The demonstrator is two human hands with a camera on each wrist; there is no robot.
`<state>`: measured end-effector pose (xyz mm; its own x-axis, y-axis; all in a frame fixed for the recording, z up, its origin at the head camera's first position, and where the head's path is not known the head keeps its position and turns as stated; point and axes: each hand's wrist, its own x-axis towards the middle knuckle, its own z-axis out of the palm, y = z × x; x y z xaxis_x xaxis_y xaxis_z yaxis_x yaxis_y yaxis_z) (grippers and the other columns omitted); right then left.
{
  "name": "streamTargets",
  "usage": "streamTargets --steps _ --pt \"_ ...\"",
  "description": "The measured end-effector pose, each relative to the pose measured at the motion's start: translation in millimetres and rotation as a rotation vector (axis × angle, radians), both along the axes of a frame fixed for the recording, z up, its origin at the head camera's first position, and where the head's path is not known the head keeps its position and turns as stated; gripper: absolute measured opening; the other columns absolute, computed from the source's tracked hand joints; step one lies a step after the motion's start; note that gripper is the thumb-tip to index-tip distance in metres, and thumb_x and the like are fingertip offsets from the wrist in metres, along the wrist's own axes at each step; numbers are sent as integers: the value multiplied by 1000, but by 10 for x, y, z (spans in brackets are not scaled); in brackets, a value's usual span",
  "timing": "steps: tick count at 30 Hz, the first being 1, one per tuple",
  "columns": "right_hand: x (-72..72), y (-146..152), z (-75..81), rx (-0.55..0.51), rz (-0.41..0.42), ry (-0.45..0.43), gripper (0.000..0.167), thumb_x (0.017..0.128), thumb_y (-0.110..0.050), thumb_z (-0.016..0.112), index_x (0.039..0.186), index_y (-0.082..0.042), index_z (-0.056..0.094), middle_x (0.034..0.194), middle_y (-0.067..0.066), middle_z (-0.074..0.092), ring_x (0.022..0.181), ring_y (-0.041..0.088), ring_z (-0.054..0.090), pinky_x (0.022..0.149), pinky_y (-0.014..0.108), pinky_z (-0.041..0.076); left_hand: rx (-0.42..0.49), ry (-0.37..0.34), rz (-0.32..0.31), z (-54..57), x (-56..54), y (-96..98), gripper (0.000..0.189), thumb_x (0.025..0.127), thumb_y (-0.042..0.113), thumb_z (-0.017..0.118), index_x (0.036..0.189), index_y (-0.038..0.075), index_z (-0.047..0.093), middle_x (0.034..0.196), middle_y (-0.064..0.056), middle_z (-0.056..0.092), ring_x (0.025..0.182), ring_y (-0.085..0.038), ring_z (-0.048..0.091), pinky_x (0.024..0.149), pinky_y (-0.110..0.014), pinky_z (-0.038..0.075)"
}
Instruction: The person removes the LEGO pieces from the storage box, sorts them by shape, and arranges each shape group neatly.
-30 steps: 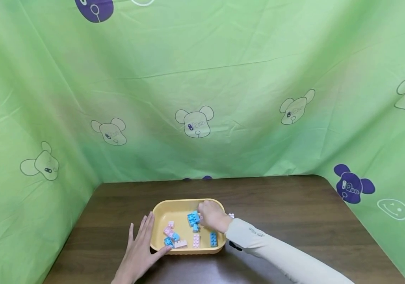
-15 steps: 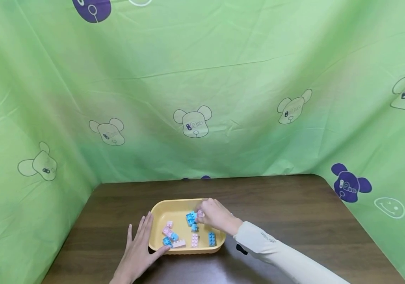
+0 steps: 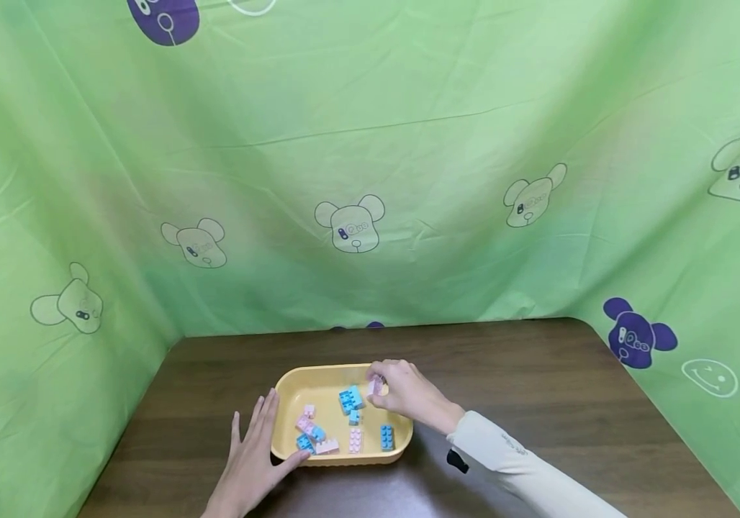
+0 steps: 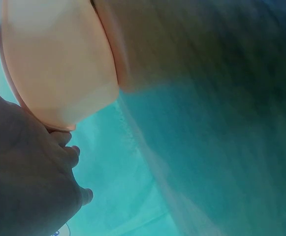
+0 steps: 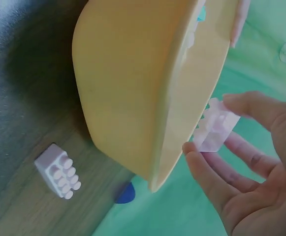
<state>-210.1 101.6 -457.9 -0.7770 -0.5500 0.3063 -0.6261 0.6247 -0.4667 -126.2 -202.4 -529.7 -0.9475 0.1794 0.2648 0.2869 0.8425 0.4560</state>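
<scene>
The right hand (image 3: 409,394) holds a pink brick (image 5: 215,125) between thumb and fingertips, at the right far end of the yellow tray (image 3: 344,460). The main danger, in my judgement, is a slip: the brick is small and seems smooth, and only the fingertips keep it — a knock against the tray's rim could make it drop, inside or outside. Whether it touches the rim, I cannot tell.

The left hand (image 3: 250,460) lies with straight, spread fingers along the tray's left side, its thumb by the near rim. If it pressed unevenly, the tray could slide or tip, and the loose pink and blue bricks (image 3: 310,433) at the near left could shift. A second brick (image 5: 58,169) lies on the counter (image 3: 506,374) just right of the tray; the head view does not show it clearly, so the sleeve (image 3: 486,440) could push it away unnoticed.

The counter is dark brown with wood grain, a little shiny at the near side. Behind it and on both sides hangs a green cloth (image 3: 357,158), wrinkled, printed with bear heads (image 3: 355,226) — some only outlined, others purple.
</scene>
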Motion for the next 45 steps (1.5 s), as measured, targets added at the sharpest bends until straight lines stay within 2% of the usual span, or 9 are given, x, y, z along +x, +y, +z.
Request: streamTargets --steps 5,11,17,22,26,30,35,42,45 --pt "44 82 -5 -2 -13 -29 34 79 -3 80 112 4 79 102 11 70 82 27 67 66 25 54 6 10 -3 -7 20 12 109 90 62 75 168 4 25 171 -19 29 155 -46 28 120 -75 10" --pt "63 172 -29 -4 -37 -27 26 80 -4 80 106 0 80 102 7 66 86 27 67 72 28 55 5 0 -6 -3 23 19 109 91 62 75 168 3 25 171 -20 29 156 -46 28 120 -74 9" --pt "68 284 -19 -27 -46 -29 21 83 -5 83 104 -4 77 104 6 72 89 25 69 75 31 58 10 -4 -7 9 38 21 108 91 61 76 167 2 27 171 -22 29 155 -47 28 119 -75 10" --pt "60 396 -11 -43 -27 2 19 83 -5 84 101 -7 77 98 1 75 82 18 66 71 28 55 -6 0 -3 3 40 1 109 91 61 76 167 2 26 171 -21 30 155 -47 28 120 -74 9" --pt "56 487 -11 -70 -52 -40 21 80 -2 84 99 -8 76 94 0 76 81 18 68 70 26 55 -4 -11 1 3 39 -9 109 91 61 75 168 3 24 171 -21 29 156 -46 27 121 -74 8" --pt "50 584 -30 -82 -94 -67 22 80 -3 86 99 -9 75 93 0 76 85 22 72 76 33 60 -4 -18 3 13 29 -4 110 91 63 74 168 4 22 172 -20 28 156 -45 26 121 -73 8" --pt "25 706 -102 -81 -105 -39 22 81 -1 88 97 -7 73 93 1 77 94 29 76 87 45 62 -8 -14 0 19 28 2 109 91 62 74 168 4 23 172 -20 28 156 -45 27 121 -73 8" --pt "20 862 -262 -67 -92 -48 27 78 3 89 96 -4 71 97 7 76 97 35 76 88 46 62 10 -23 -10 25 33 13 109 92 61 75 169 5 22 171 -20 28 156 -45 26 121 -73 6" --pt "20 931 -332 -86 -101 -84 28 76 5 89 95 -3 70 97 8 74 97 37 75 88 47 62 14 -27 -13 24 27 18 109 92 60 75 169 6 21 172 -20 27 156 -46 26 121 -74 6"
